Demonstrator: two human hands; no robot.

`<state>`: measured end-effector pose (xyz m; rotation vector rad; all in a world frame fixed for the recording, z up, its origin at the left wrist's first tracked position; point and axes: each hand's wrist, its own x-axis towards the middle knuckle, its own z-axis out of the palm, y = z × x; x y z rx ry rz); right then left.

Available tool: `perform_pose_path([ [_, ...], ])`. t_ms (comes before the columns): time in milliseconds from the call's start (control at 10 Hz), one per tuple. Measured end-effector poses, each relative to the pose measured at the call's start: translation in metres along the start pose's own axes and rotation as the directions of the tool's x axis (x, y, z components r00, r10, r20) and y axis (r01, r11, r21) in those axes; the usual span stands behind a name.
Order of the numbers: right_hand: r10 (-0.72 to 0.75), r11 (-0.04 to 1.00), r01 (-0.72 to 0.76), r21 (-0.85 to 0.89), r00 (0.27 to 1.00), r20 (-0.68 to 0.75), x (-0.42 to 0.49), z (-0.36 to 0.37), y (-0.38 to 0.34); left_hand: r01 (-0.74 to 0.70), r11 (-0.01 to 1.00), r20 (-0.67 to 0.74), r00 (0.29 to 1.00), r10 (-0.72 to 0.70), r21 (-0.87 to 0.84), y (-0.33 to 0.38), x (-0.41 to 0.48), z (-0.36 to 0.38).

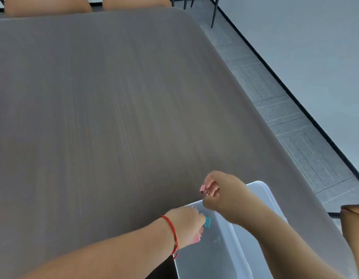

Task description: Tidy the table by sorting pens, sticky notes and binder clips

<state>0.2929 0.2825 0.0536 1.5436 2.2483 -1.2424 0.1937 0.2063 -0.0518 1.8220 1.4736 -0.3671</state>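
Note:
My left hand (pixel 185 225) hangs over the near left corner of a translucent white plastic bin (pixel 261 195) and grips a teal binder clip (pixel 207 221) by its wire handles; pink clips (pixel 198 236) show below the palm. My right hand (pixel 222 193) is just beyond the bin's far edge, above the table, pinching a pink binder clip (pixel 203 189). A divider wall splits the bin into two compartments. No pens or sticky notes are in view.
The grey-brown wooden table (pixel 106 101) fills most of the view. Two tan chair backs (pixel 48 6) stand at its far edge. The table's right edge drops to a tiled floor (pixel 295 125). Another chair part (pixel 353 211) shows at the right.

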Motion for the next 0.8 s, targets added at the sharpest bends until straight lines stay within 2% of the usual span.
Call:
perform_pose_path([
  [100,0.099,0.992,-0.097,-0.086,0.995,0.021,-0.037,0.03,0.025,0.032,0.998,-0.02,0.999,-0.031,0.049,0.008,-0.004,-0.004],
  [200,0.14,0.951,-0.139,-0.277,0.99,-0.016,-0.043,0.065,0.04,0.004,0.982,-0.048,0.999,0.005,0.188,0.012,-0.014,-0.011],
  [300,0.027,0.935,-0.088,-0.342,0.984,-0.178,-0.033,0.093,0.055,-0.054,0.977,-0.027,0.998,0.06,0.207,0.013,-0.024,-0.016],
  [400,-0.003,0.958,-0.054,-0.281,0.98,-0.197,-0.025,0.11,0.066,-0.027,0.991,-0.029,0.999,0.031,0.129,0.011,-0.031,-0.018],
  [500,0.008,0.957,-0.049,-0.286,0.99,-0.142,-0.02,0.116,0.076,-0.004,0.991,-0.014,1.0,0.006,0.134,-0.002,-0.032,-0.008],
  [600,0.065,0.98,-0.093,-0.178,0.985,-0.161,-0.027,0.112,0.077,-0.055,0.986,-0.068,0.995,0.066,0.157,-0.009,-0.037,-0.004],
  [700,0.064,0.993,-0.078,-0.084,0.986,-0.152,-0.045,0.089,0.063,-0.105,0.993,-0.226,0.967,0.116,0.059,-0.013,-0.049,-0.009],
  [800,0.02,0.98,0.044,0.194,0.948,-0.316,-0.074,0.044,0.039,-0.091,0.982,-0.46,0.888,0.004,-0.166,-0.024,-0.073,-0.014],
])
